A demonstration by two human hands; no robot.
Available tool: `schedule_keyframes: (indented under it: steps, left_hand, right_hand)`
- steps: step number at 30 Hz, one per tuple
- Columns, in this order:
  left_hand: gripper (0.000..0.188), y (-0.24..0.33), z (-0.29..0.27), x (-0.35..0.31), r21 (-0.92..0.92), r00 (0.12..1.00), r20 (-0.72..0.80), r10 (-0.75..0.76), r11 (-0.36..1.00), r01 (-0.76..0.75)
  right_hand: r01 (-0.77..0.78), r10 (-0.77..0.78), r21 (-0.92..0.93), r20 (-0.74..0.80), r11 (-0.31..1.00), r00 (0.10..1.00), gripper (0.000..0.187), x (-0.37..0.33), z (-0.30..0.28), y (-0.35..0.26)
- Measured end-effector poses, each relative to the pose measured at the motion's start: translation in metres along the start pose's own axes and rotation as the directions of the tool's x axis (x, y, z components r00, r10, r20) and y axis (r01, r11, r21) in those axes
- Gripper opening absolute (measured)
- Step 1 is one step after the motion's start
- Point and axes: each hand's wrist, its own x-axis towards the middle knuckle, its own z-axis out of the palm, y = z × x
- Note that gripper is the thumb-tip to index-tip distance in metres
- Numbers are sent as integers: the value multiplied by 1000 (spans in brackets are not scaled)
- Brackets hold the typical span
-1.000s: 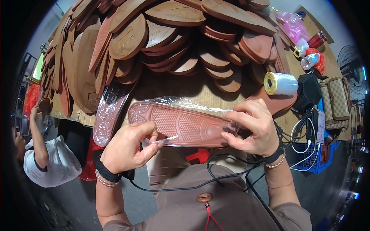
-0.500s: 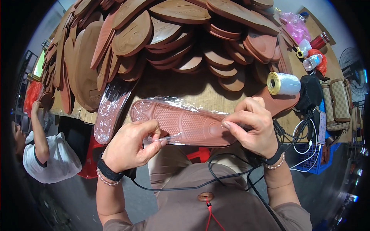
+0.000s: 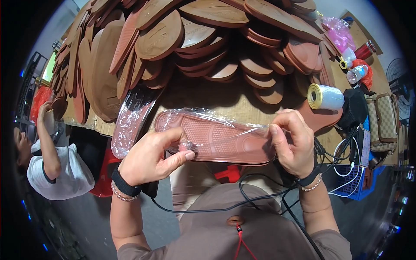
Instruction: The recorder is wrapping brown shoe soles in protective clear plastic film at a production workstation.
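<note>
A reddish-brown shoe sole [image 3: 216, 139], wrapped in clear plastic film [image 3: 236, 130], lay with its long axis left to right above the table's near edge. The left hand [image 3: 151, 158] pinched the film at one end; the right hand [image 3: 294, 143] gripped the other. A white roll with a yellow core [image 3: 326, 96] stood near the table's right edge.

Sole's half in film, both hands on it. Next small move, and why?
Probably draw the loose film taut over the sole and fold it down at the right end. The left hand pinches film at the lower edge, the right hand grips the other end, and the film there looks wrinkled and lifted off the sole rather than lying flat.
</note>
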Motion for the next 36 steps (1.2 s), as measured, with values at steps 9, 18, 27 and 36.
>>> schedule_keyframes:
  steps: [9, 18, 27, 36]
  left_hand:
    - [31, -8, 2, -1, -126, 996, -81, -24, 992, 14]
    - [29, -3, 2, -1, -105, 995, -102, -7, 994, -4]
    - [22, 15, 2, -10, 606, 857, -347, 381, 789, -106]
    - [36, 4, 23, 11, 620, 788, -490, 372, 785, 15]
  right_hand:
    - [124, -113, -82, 128, 989, 985, 9, 11, -14, -1]
    - [72, -73, -76, -8, 994, 997, 10, 7, -2, 2]
    - [294, -255, -274, 170, 915, 952, 18, 10, -13, 5]
    - [218, -173, -477, 137, 851, 975, 38, -4, -2, -5]
